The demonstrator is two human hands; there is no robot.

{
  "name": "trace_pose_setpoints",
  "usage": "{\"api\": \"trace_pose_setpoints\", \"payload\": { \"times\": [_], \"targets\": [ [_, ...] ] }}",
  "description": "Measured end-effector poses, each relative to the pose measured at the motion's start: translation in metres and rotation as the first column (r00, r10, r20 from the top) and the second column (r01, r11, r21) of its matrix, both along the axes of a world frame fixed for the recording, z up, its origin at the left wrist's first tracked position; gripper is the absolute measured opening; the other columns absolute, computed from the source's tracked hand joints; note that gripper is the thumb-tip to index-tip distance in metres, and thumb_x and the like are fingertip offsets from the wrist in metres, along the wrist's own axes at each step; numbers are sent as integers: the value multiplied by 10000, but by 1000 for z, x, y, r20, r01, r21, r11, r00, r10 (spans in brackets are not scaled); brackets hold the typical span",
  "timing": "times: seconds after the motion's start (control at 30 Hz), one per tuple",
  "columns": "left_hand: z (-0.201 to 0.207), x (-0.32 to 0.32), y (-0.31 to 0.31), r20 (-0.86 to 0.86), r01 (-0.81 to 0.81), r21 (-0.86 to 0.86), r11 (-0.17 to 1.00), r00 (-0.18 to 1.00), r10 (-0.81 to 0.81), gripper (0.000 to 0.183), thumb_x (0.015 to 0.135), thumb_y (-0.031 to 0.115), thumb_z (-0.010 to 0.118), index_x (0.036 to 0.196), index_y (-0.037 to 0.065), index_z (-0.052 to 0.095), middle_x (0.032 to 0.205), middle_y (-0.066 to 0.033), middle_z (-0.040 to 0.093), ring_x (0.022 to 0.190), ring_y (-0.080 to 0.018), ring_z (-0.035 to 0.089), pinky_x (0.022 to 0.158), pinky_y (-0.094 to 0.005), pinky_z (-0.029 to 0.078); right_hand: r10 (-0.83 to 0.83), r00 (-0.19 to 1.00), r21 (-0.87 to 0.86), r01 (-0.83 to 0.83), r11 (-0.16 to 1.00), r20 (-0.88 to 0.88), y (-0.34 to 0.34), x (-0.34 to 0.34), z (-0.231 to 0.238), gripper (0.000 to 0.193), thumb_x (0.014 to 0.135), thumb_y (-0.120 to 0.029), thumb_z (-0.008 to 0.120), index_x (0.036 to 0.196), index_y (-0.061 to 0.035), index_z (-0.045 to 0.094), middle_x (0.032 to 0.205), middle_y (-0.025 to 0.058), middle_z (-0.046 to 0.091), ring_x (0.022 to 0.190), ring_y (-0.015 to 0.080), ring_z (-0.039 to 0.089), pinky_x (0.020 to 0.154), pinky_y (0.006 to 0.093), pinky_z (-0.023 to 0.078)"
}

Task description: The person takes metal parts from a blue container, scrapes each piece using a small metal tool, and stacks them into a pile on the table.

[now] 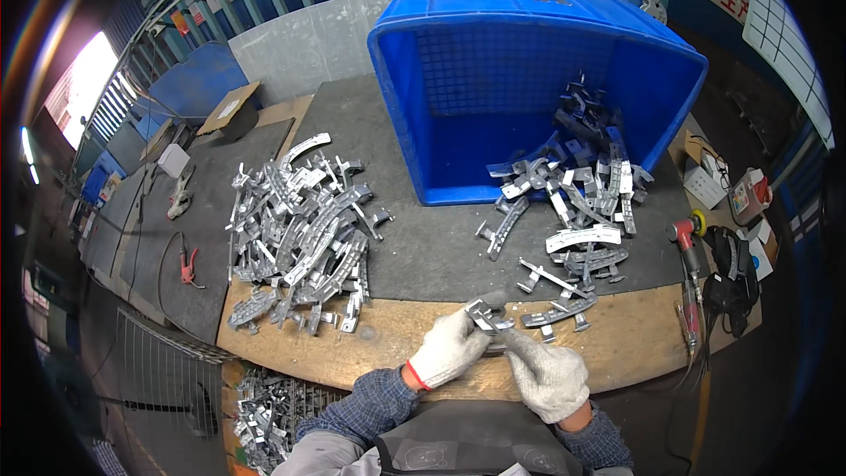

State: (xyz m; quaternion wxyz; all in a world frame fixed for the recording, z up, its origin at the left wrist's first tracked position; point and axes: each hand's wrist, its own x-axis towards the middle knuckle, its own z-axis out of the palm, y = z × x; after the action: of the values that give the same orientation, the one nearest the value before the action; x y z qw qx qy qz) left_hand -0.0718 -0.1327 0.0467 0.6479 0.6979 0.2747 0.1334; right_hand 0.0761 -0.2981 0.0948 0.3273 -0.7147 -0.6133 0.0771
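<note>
Over the wooden front edge of the bench, my gloved left hand (451,349) grips a small grey cast metal bracket (481,315), its fingers closed round one end. My gloved right hand (552,379) is closed at the bracket's near end, its fingertips partly hidden. Just beyond my hands lie several loose brackets, the closest a curved bracket (564,310) with short legs. A large heap of brackets (304,234) is piled on the left. More brackets (608,185) spill from the mouth of a blue plastic bin (538,2) tipped on its side.
A red air sander (685,234) with a yellow pad lies at the right, beside a black bag (733,278). On the left are a red air blow gun (188,266) and an open cardboard box (231,111). Below the bench edge, a crate holds more brackets (269,414).
</note>
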Motion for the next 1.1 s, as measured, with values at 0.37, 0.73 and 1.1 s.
{"api": "trace_pose_setpoints", "payload": {
  "times": [0.37,0.73,1.1],
  "targets": [
    [6,-7,-1,-58,44,662,748,998,-8,649,946,-10,690,1569,138,586,1400,-187,731,1233,-394,728,1035,-427,601,-174,692,-233,9,973,-701,7,-5,8,365,1044,-179,741,1392,-69,731,904,150,804,744,289,780,652,383,615],
    [3,-8,39,258,-244,-643,726,824,505,445,1092,76,612,1493,-18,444,1340,-212,678,1148,-366,761,917,-503,712,-22,997,35,25,999,-75,-1,6,-1,380,973,-98,788,1343,-37,729,1008,185,817,786,335,796,647,409,619],
    [19,-6,17,301,-317,-611,725,755,583,610,1113,99,609,1633,-25,317,1369,-235,659,1177,-365,738,965,-523,688,-31,998,-89,25,996,-58,2,-4,-13,260,1016,-172,746,1254,-76,790,938,207,801,826,380,799,754,432,643]
  ]
}}
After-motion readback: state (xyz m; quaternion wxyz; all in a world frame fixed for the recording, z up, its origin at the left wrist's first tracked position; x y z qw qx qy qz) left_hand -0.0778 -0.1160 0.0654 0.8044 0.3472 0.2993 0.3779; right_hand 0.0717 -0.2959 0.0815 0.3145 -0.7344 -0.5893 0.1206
